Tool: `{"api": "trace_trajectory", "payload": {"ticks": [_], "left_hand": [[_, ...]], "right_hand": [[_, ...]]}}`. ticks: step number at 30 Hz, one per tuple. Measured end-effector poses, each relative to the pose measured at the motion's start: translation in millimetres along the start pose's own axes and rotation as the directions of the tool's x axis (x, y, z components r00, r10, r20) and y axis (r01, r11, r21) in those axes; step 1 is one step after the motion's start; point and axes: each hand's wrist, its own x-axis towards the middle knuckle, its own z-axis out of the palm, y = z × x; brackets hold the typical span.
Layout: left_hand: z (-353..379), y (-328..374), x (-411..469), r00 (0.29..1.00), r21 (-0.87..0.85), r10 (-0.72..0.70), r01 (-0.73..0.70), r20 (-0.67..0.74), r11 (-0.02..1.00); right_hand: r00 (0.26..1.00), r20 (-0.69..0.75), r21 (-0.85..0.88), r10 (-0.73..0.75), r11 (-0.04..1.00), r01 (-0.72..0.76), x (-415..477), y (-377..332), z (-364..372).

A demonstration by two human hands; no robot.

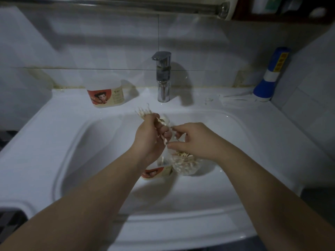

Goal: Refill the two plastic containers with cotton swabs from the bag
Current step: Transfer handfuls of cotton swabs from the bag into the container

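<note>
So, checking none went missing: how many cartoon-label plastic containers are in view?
2. One container stands on the sink ledge left of the faucet; the other container sits in the basin, partly hidden below the left hand, beside the swab bag.

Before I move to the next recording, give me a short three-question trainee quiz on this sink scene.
1. True or false: the left hand grips a bunch of cotton swabs.
2. The container on the counter stands: A) left of the faucet; B) right of it; C) on the floor.
3. Fill in: the second container sits beside the bag, inside the ____.

Key: 1 true; 2 A; 3 basin.
</note>
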Motion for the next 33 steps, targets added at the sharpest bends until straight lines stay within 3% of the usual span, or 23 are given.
{"api": "trace_trajectory", "payload": {"ticks": [6, 10, 20, 26, 29, 33], "left_hand": [[1.5, 4.2, -2.8, 1.000, 0.013, -0.026, 0.026, 0.012, 1.000], [2.9, 4.0, -5.0, 0.999, 0.065, -0.045, 0.043, 0.023, 0.997], [1.6, 8.2, -1.2, 0.999, -0.127, -0.009, 0.004, -0.044, 0.992], [-4.3, 13.3, 5.3, 0.998, -0.209, 0.002, -0.016, -0.066, 0.978], [-5.9, 11.3, 6.2, 0.996, -0.076, 0.024, -0.031, -0.086, 0.997], [-8.9, 6.1, 3.9, 0.997, 0.330, 0.079, -0.081, 0.018, 0.941]], "right_hand": [[0.991, -0.103, 0.117, 0.082, 0.991, -0.070, 2.9, -5.3, 0.4], [0.986, -0.144, 0.108, 0.083, 0.992, -0.068, 3.4, -7.1, 0.8], [0.996, -0.060, -0.033, 0.066, 0.997, -0.068, -0.7, -10.9, -2.0], [0.971, -0.195, 0.063, 0.141, 0.989, -0.131, -1.7, -5.6, -13.6], [0.940, -0.292, 0.186, 0.179, 0.974, -0.127, -0.4, -6.1, -13.5], [0.934, -0.289, 0.306, 0.213, 0.944, -0.121, 1.0, -13.3, -7.3]]}}
